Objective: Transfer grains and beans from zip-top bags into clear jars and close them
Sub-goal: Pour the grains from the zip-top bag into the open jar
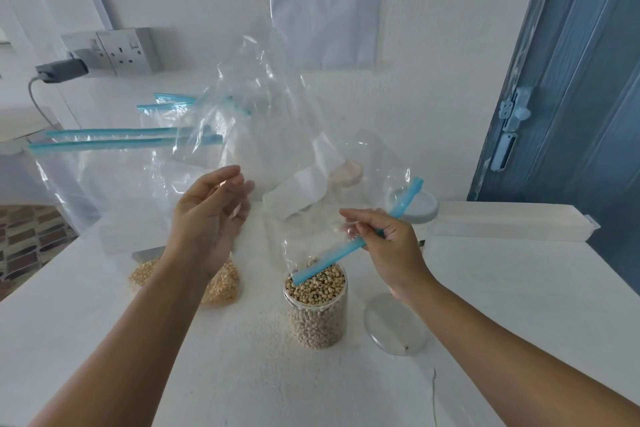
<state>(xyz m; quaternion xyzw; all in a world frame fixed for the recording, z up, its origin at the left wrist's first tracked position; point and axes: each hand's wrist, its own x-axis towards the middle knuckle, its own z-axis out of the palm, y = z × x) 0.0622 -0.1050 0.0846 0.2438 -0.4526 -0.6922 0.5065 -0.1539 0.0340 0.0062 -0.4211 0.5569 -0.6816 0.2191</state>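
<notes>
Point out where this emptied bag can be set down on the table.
Bare tabletop lies right of the loose lid, in front of the long white box. More lies in front of the bean jar, between the forearms. It is crowded at the left: the corn bag and, behind it, the flat zip bags.

Three bags [263,121], two jars [317,305]

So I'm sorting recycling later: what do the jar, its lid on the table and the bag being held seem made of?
The jar looks like clear glossy plastic, possibly glass: the beans show through. The lid looks translucent, probably plastic. The zip-top bag is thin, crinkled, clear plastic film with a blue zip strip.
</notes>
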